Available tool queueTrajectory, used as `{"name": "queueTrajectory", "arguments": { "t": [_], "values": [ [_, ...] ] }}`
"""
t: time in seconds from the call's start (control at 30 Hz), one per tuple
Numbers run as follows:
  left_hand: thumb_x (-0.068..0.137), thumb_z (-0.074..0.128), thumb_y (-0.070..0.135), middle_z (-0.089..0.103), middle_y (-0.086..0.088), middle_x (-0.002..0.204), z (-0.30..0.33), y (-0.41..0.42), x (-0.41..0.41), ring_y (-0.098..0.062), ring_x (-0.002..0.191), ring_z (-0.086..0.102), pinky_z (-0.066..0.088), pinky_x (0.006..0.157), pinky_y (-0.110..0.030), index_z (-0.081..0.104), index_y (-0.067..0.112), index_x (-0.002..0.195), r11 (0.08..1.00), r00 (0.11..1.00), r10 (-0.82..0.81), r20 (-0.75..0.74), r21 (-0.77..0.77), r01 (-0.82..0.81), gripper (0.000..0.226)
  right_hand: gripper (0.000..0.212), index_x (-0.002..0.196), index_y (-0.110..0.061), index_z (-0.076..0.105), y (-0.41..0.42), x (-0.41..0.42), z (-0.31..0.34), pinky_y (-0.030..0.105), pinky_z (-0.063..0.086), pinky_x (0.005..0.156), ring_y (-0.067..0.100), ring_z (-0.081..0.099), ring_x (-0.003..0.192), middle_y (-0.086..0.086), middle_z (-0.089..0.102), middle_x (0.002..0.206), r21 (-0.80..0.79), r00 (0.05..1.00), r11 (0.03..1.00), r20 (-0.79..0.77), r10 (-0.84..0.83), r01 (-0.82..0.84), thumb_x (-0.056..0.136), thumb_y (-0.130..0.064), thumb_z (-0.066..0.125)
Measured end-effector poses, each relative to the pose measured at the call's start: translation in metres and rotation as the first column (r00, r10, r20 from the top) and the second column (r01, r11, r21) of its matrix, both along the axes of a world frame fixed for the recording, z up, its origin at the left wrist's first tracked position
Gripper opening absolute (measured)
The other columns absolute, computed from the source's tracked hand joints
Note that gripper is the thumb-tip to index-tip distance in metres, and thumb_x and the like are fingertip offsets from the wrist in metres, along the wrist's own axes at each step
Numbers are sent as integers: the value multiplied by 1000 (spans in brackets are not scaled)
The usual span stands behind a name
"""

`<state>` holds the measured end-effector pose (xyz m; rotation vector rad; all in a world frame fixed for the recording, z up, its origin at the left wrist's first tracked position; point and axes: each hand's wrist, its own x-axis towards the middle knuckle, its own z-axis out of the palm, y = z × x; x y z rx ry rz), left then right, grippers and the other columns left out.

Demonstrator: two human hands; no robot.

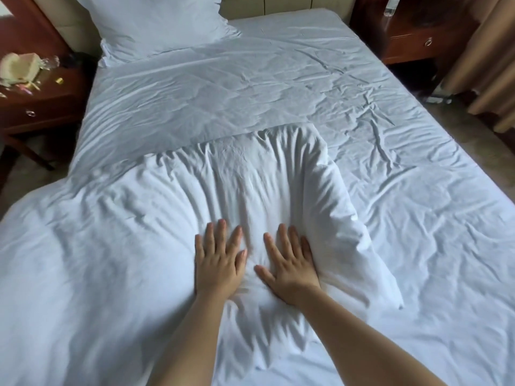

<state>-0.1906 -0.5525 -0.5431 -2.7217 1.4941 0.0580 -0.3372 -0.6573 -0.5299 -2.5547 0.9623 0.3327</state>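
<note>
Left hand: I have my left hand (220,263) flat on the duvet (250,176), fingers straight and spread, palm pressing down, gripping nothing.
Right hand: my right hand (289,270) lies flat just beside the left one, fingers spread and thumb pointing toward it. The two hands are apart, not touching.
Duvet: white and bunched, it covers the near left part of the bed and spills over the left edge. A puffed folded corner rises just right of my right hand.
Bed sheet: the sheet (292,79) is wrinkled and bare across the far half and along the right edge.
Pillow: the pillow (156,23) is propped at the far left corner against the headboard (278,4).
Left nightstand: the left nightstand (47,98) stands beside the left edge and carries a pale lumpy object (19,66) and small bits.
Right nightstand: the right nightstand (412,45) stands by the far right corner.
Curtain: the tan curtain (490,57) hangs beyond the right edge.
In the way: my forearms cover the nearest duvet folds.
Hard to make out: I cannot identify the nightstand clutter. The frame cuts off the bed's near edge and the duvet's left end.
</note>
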Motion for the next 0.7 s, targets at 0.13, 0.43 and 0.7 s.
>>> {"name": "queueTrajectory", "arguments": {
  "t": [0.13,0.43,0.7],
  "values": [
    [91,34,44,47,-9,145,29,70,-31,-33,133,43,25,109,-59,49,27,138,965,990,-135,-37,224,140,53,82,150,-34,-15,39,-30,26,45,-16,115,22,-25,144,5,-28,156,89,983,993,-158,96,-83,86,-74,18],
    [92,19,66,-3,4,161,127,194,21,-31,147,-1,-6,104,-70,5,46,148,865,966,255,37,438,-245,61,82,152,-32,-4,116,-32,97,53,1,117,28,-7,148,6,-9,161,85,962,982,-206,180,-166,90,-66,36],
    [87,44,61,-11,4,160,142,316,64,-23,148,-2,19,115,-51,-3,34,152,825,904,345,-251,540,-165,84,73,153,-29,5,219,15,143,44,19,116,25,15,146,3,10,160,40,983,994,-149,103,-98,95,-55,40]
  ]
}}
